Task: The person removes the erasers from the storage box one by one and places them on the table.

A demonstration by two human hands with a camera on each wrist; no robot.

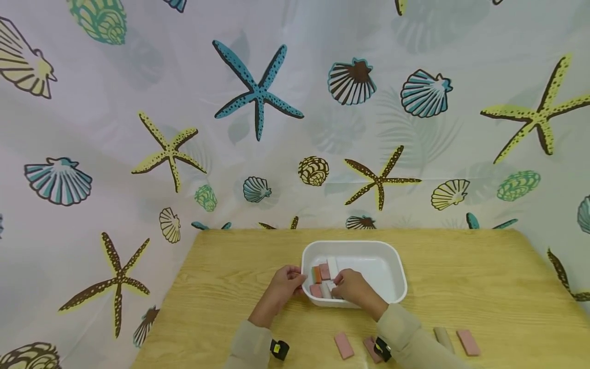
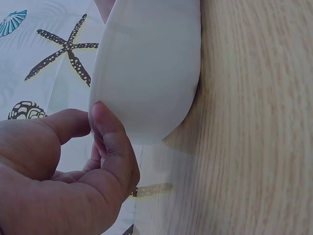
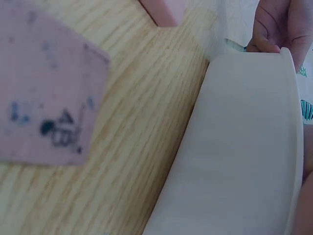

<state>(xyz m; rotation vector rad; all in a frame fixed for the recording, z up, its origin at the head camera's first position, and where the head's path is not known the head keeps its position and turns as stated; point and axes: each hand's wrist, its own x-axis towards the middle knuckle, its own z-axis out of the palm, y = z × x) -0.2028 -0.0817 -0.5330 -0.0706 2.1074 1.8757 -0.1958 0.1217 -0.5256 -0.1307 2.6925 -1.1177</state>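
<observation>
A white plastic tray (image 1: 378, 296) stands on the table with several erasers grouped at its left end. Among them are a pink eraser (image 1: 324, 271), an orange-and-green eraser (image 1: 316, 274), a white eraser (image 1: 332, 267), a lower pink eraser (image 1: 315, 291) and a greyish eraser (image 1: 325, 290). My left hand (image 1: 284, 283) pinches the tray's left rim between thumb and fingers, as the left wrist view shows. Inside the tray's near side, my right hand (image 1: 355, 288) pinches another white eraser (image 1: 333, 288), partly hidden by the fingers.
On the wooden table (image 1: 221, 266) in front of the tray lie a pink eraser (image 1: 343, 345), another pink one (image 1: 371, 349) by the right wrist, a greyish bar (image 1: 444, 340) and a pink eraser (image 1: 468, 342) farther right. A patterned curtain (image 1: 295, 143) encloses the table's back and sides.
</observation>
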